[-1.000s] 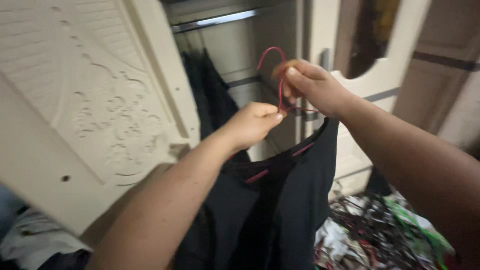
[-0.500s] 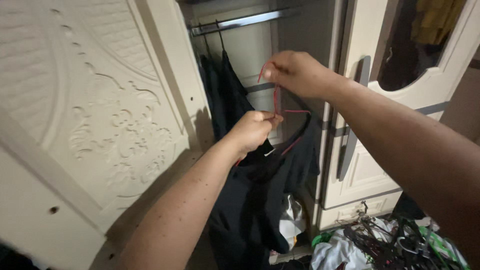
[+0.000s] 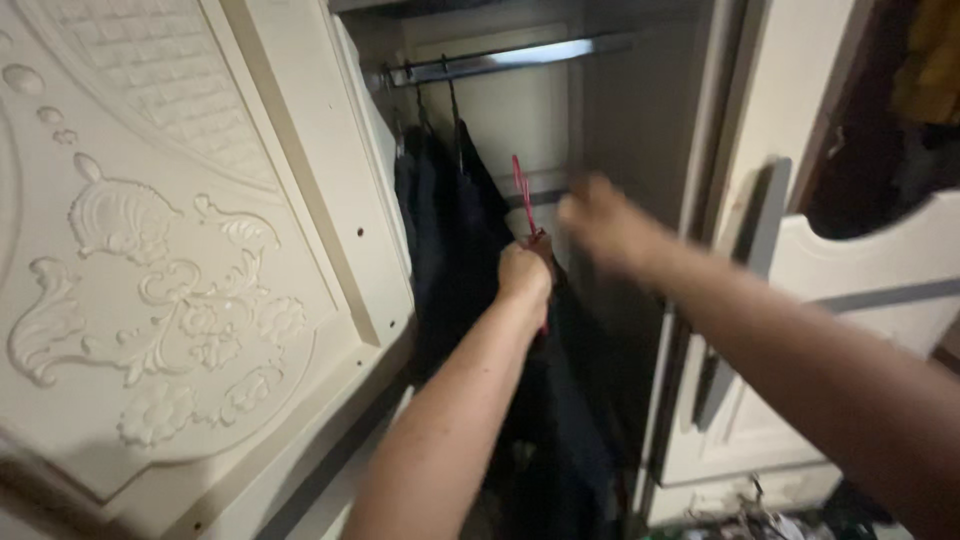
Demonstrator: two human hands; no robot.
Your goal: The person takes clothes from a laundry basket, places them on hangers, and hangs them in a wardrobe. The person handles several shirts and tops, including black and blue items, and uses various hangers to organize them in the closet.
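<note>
Left hand: your left hand [image 3: 525,272] is closed in a fist around the neck of the thin red wire hanger [image 3: 521,188], fingers curled tight together, inside the open wardrobe.
Right hand: your right hand [image 3: 600,222] is blurred and held just right of the hanger's hook, apart from it; you cannot tell from the view whether its fingers are spread or pressed together.
Hanger: its slender red hook rises upright above your left fist, below the rail and not on it.
Garment: the black, soft, matte garment [image 3: 560,400] drapes in loose folds from the hanger, beneath your left forearm.
Rail: the round, polished metal rail [image 3: 500,62] runs horizontally across the top of the compartment, glinting.
Hung clothes: the dark hanging clothes [image 3: 440,230] sit on the rail at the left, just beside your left hand, on thin dark hooks.
Left door: the cream wardrobe door with raised floral scrollwork [image 3: 170,290] stands open, its surface smooth and moulded.
Right door: the cream panelled door with a long grey handle [image 3: 760,240] stands to the right of your right forearm.
</note>
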